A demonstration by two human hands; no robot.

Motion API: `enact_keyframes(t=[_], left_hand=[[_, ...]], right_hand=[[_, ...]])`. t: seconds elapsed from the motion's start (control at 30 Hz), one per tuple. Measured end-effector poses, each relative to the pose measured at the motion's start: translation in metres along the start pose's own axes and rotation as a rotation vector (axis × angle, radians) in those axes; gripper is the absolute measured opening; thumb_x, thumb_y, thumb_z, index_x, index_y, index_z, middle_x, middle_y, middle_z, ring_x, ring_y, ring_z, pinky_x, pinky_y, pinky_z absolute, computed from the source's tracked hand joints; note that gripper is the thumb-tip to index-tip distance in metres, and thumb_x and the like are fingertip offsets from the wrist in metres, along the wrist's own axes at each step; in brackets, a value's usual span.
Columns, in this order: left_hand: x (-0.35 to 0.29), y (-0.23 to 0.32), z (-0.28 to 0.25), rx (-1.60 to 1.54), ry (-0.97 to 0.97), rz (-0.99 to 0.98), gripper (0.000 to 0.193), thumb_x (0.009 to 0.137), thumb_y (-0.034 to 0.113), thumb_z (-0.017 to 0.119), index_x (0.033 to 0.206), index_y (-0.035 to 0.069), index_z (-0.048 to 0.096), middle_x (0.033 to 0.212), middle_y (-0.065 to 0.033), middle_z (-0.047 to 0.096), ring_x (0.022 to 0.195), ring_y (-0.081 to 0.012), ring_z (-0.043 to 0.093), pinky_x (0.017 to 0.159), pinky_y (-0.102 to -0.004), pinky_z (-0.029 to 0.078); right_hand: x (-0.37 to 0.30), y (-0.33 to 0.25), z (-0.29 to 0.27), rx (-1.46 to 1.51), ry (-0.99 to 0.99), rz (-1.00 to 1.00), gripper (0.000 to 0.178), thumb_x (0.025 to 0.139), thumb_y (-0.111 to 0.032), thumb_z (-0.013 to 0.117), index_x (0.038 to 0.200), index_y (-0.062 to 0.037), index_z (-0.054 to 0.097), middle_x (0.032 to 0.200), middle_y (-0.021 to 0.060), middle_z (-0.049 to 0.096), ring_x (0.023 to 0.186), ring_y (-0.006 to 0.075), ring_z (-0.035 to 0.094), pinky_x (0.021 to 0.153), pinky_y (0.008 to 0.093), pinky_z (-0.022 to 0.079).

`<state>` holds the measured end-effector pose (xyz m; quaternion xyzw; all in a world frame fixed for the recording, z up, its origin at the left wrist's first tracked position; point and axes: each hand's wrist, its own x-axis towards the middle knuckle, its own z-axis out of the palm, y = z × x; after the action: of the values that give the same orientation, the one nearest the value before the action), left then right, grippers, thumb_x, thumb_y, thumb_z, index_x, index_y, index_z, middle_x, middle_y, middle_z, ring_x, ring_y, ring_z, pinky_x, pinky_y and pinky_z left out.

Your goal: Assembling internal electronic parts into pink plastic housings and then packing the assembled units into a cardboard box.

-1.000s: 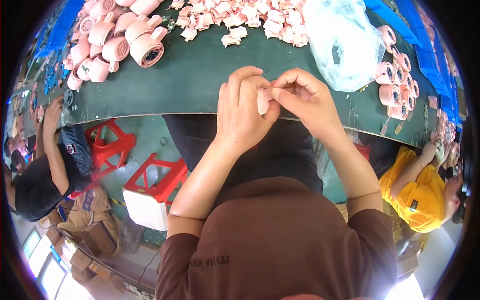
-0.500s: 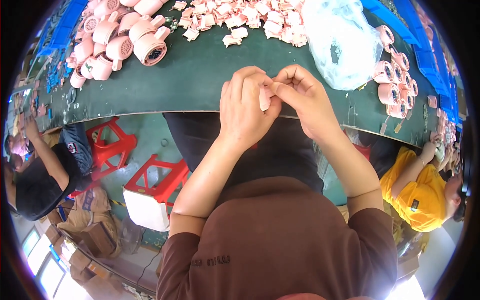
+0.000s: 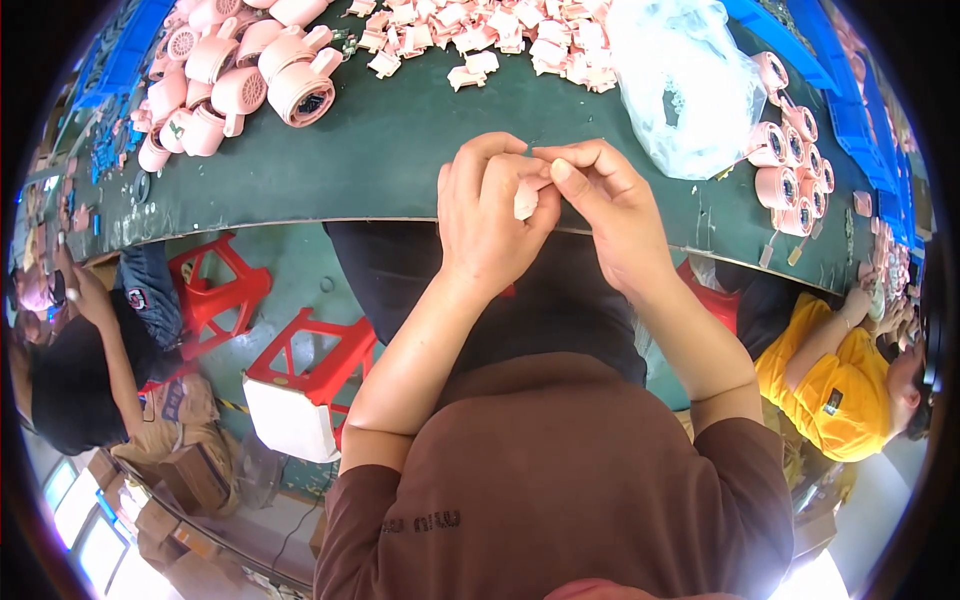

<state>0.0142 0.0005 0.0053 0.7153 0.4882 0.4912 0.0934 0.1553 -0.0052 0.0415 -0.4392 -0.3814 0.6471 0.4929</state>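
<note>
Writing first: the brown shirt (image 3: 560, 450) had dark lettering (image 3: 437, 520) on it, bent and too blurry to trust. The yellow shirt (image 3: 835, 370) off to the right had a small dark patch (image 3: 833, 402), way too tiny to make out.

The small pink part (image 3: 526, 203) was in the left hand (image 3: 490, 220), up over the near edge of the green bench (image 3: 370, 160). Those fingers were curled and clamped on it. The right hand (image 3: 618, 205) had thumb and forefinger close together right at it, but I couldn't tell if they gripped anything. Fingers covered most of the part, so no clue on its long axis or which way it pointed.

Farther back: pink housings (image 3: 238, 90) heaped left, loose pink pieces (image 3: 480, 35) mid-bench, then a clear plastic bag (image 3: 695, 110) between those and some stacked pink rounds (image 3: 776, 187).
</note>
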Motion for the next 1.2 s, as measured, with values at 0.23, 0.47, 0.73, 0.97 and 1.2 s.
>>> enact_keyframes(t=[0.23,0.47,0.73,0.97,1.2], left_hand=[[0.001,-0.003,0.0,-0.052,-0.024,0.031,0.034,0.067,0.007,0.08,0.092,0.014,0.058,0.099,-0.0037,0.06,0.089,-0.023,0.06,0.071,-0.0371,0.042],[0.005,-0.001,-0.001,-0.065,-0.044,0.035,0.035,0.066,0.004,0.079,0.091,0.013,0.057,0.098,-0.0046,0.06,0.09,-0.0238,0.06,0.073,-0.0377,0.043],[0.001,-0.003,-0.002,-0.058,-0.059,0.017,0.036,0.067,0.003,0.078,0.095,0.01,0.057,0.1,-0.0089,0.06,0.093,-0.0281,0.06,0.076,-0.0393,0.046],[0.001,0.008,-0.019,-0.078,-0.121,-0.073,0.043,0.068,0.004,0.08,0.105,0.009,0.059,0.106,-0.009,0.058,0.097,-0.0296,0.056,0.083,-0.0398,0.043],[-0.01,0.002,-0.017,-0.126,-0.108,-0.012,0.044,0.07,0.001,0.08,0.109,0.007,0.059,0.107,-0.0124,0.058,0.102,-0.0305,0.055,0.087,-0.0392,0.046]], right_hand=[[0.004,-0.008,-0.013,-0.128,-0.058,0.04,0.014,0.097,-0.007,0.06,0.107,0.002,0.064,0.106,0.0062,0.066,0.098,0.0097,0.062,0.087,0.0257,0.05],[0.006,-0.002,-0.014,-0.216,-0.115,-0.03,0.012,0.098,-0.004,0.057,0.107,0.002,0.061,0.101,0.005,0.066,0.093,0.0092,0.062,0.083,0.0257,0.05],[-0.004,0.007,-0.003,-0.099,-0.016,-0.082,0.013,0.097,-0.003,0.057,0.109,0.0008,0.059,0.104,0.0058,0.064,0.097,0.0093,0.06,0.085,0.0254,0.049],[0.001,0.007,-0.005,-0.083,-0.12,-0.066,0.013,0.098,-0.002,0.056,0.111,0.0014,0.058,0.107,0.0063,0.063,0.099,0.0105,0.06,0.089,0.0268,0.05],[-0.002,0.01,-0.007,0.0,-0.151,-0.064,0.016,0.098,-0.002,0.057,0.113,0.0012,0.058,0.11,0.0072,0.062,0.102,0.0115,0.06,0.091,0.0273,0.05]])
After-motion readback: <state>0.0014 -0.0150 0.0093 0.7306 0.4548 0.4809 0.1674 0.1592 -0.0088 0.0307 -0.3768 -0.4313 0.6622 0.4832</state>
